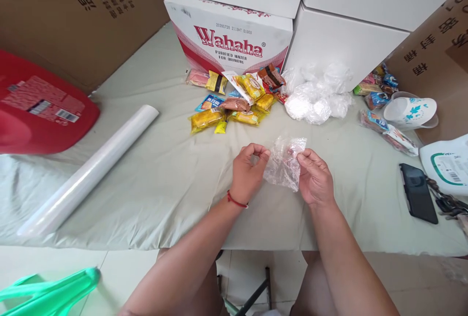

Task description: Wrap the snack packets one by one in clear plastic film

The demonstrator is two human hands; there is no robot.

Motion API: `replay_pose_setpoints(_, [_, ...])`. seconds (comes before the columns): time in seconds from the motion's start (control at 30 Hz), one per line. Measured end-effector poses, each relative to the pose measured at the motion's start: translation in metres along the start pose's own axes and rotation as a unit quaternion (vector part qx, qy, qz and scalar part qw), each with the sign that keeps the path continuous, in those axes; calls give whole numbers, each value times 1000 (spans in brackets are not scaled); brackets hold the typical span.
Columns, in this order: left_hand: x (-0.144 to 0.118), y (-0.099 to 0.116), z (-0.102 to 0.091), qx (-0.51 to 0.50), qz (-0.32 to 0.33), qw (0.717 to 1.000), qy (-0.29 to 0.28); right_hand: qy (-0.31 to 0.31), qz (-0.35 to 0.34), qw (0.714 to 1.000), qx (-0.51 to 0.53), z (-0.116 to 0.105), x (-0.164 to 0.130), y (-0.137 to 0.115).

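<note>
Head view looked down on a cloth-covered table (164, 194), and nearest the wearer both hands met just above its near middle: the left hand (247, 173), with a red cord at the wrist, pinched one edge of a small clear plastic bag (283, 164) between thumb and fingertips, while the right hand (314, 178) gripped the opposite edge the same way. The bag hung crumpled between them and looked empty, its mouth not yet spread — so the work seemed to be at an early stage, with nothing packed into this bag. To the near left lay a roll of clear film (91, 169), and at the right edge a dark phone (418, 192) sat face up beside some keys. Farther back, a heap of wrapped snacks (234, 104) in yellow and orange packets waited untouched, well apart from the hands, with a pile of loose clear bags (316, 96) just to its right and a printed plastic cup (411, 110) beyond. At the far side stood a carton (230, 38) reading "Wahaha — Purified Water for Drinking"; the brown boxes bore Chinese characters too skewed to read.
</note>
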State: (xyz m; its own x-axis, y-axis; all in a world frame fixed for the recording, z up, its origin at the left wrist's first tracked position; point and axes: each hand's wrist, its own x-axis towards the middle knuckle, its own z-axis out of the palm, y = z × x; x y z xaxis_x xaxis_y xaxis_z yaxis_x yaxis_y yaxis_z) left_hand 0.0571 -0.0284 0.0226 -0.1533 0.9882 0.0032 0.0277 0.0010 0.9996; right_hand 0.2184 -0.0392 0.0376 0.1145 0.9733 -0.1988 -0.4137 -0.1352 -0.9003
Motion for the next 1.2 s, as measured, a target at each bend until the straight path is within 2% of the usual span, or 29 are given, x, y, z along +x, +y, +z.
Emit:
replay_pose_setpoints(0.07, [7, -1, -4, -95, -40, 995, 6, 41, 7, 999, 34, -5, 4, -2])
replay_pose_setpoints(0.17, [13, 2, -11, -235, -102, 967, 3, 90, 17, 992, 84, -12, 11, -8])
replay_pose_setpoints(0.27, [14, 7, -14, -301, -146, 942, -31, 112, 24, 985, 127, -15, 15, -14])
replay_pose_setpoints(0.33, [11, 9, -13, -292, -141, 945, -44, 108, 20, 984, 139, -16, 14, -16])
replay_pose_setpoints(0.43, [3, 8, -6, -234, -102, 965, -64, 69, 3, 990, 124, -14, 11, -12])
replay_pose_setpoints(0.53, [-6, 4, 4, -134, -71, 983, -101, 37, -2, 994, 105, -10, 6, -5])
replay_pose_setpoints(0.6, [-8, 0, 8, -43, -47, 992, -106, 32, 1, 995, 99, -8, 5, -2])
replay_pose_setpoints(0.67, [-7, -4, 7, 6, -31, 995, -99, 36, 1, 994, 107, -8, 5, -2])
replay_pose_setpoints(0.77, [1, -5, 0, -74, -59, 990, -106, 55, -6, 989, 135, -13, 8, -5])
replay_pose_setpoints(0.9, [11, 1, -10, -241, -109, 957, -120, 89, -3, 985, 151, -21, 16, -8])
replay_pose_setpoints(0.97, [13, 3, -12, -255, -95, 957, -101, 92, 0, 985, 149, -23, 19, -7])
replay_pose_setpoints(1.1, [14, 1, -11, -208, -29, 977, -44, 81, -7, 988, 132, -25, 23, -6])
replay_pose_setpoints(1.2, [15, 1, -11, -228, -54, 971, -49, 63, -44, 992, 95, -22, 19, -7])
